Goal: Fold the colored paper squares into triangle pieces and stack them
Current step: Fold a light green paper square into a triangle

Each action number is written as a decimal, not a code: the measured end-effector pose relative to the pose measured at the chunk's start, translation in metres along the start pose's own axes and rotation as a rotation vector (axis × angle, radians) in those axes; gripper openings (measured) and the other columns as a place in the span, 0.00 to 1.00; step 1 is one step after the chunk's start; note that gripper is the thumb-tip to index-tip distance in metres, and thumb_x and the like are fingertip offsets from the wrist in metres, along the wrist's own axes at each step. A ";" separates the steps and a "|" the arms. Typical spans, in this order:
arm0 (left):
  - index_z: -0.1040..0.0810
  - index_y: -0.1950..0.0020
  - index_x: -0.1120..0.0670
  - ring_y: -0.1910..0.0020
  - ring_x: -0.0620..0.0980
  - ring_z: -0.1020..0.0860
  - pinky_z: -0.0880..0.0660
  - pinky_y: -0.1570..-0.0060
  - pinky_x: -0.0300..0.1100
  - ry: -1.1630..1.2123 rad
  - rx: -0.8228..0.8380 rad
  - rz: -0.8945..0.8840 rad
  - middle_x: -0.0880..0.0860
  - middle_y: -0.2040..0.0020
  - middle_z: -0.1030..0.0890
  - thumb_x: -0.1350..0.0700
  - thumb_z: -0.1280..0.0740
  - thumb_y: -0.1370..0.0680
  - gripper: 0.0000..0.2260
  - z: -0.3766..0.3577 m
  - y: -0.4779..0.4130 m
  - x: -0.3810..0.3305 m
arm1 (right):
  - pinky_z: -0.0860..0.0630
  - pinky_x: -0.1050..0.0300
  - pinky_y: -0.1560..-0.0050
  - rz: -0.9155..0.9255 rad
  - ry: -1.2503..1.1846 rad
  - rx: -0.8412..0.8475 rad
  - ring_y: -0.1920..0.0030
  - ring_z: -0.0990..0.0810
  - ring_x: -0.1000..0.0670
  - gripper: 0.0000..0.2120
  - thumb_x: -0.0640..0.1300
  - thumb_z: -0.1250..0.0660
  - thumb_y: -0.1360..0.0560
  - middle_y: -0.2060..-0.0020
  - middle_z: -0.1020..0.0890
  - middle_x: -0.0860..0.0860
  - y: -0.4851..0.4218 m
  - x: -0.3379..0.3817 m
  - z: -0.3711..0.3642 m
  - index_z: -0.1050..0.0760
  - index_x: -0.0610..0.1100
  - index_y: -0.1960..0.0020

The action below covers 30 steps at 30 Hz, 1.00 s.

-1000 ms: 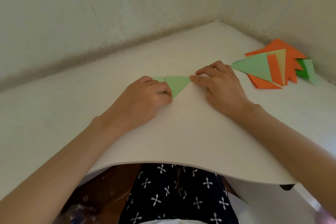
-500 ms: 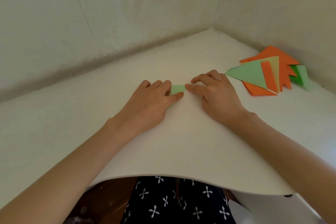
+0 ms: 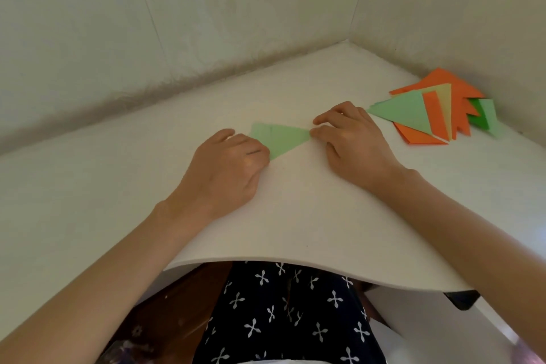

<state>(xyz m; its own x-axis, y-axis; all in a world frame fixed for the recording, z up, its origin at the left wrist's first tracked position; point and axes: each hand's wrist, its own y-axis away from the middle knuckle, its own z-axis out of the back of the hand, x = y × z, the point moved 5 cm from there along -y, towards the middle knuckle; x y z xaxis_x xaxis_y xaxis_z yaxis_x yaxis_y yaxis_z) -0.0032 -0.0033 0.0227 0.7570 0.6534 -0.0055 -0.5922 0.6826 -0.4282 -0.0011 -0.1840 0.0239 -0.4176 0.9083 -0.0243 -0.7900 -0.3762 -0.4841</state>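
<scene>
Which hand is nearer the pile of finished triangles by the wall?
Right. The right hand sits just left of the pile, fingertips at the green piece's tip; the left hand is farther, beyond that piece.

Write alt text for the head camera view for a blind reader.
The left hand and right hand hold a light green paper triangle flat on a white table. A pile of orange and green triangles lies further right.
</scene>
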 end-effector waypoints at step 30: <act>0.24 0.35 0.52 0.47 0.51 0.27 0.33 0.46 0.44 0.392 0.092 0.286 0.51 0.45 0.24 0.42 0.45 0.26 0.25 -0.046 -0.052 0.030 | 0.43 0.79 0.47 -0.438 -0.585 0.176 0.46 0.35 0.54 0.08 0.39 0.31 0.27 0.50 0.25 0.52 -0.021 -0.028 -0.021 0.26 0.50 0.53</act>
<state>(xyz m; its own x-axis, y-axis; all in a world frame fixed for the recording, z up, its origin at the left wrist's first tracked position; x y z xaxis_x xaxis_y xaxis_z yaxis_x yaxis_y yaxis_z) 0.0628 -0.0341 0.0034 0.5972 0.6583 -0.4583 -0.7998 0.5317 -0.2786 0.0361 -0.1978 0.0164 -0.1801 0.7547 0.6309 -0.9784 -0.0711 -0.1942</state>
